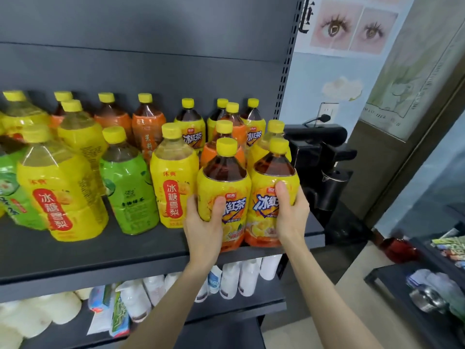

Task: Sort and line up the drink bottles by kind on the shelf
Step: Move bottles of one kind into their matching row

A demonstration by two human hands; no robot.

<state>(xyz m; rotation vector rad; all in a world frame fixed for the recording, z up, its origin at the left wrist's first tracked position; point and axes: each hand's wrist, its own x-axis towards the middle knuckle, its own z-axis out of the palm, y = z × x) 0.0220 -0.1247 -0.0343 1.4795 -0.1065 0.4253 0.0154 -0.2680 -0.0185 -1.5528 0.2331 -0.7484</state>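
Observation:
Two iced black tea bottles with yellow labels stand side by side at the front right of the dark shelf point(105, 258). My left hand point(205, 222) grips the left one point(224, 180), thumb across its label. My right hand point(292, 212) grips the right one point(273, 177). Left of them stand a yellow pear drink bottle point(173, 182), a green tea bottle point(128, 190) and another pear drink bottle point(60, 192). Behind are orange-labelled tea bottles point(148, 127) and more iced tea bottles point(190, 127), mixed together.
The shelf's right upright point(286, 71) stands just behind the held bottles. A black machine point(319, 159) sits to the right of the shelf. The lower shelf point(226, 311) holds white bottles and packets. A dark rack point(402, 285) with items stands at the lower right.

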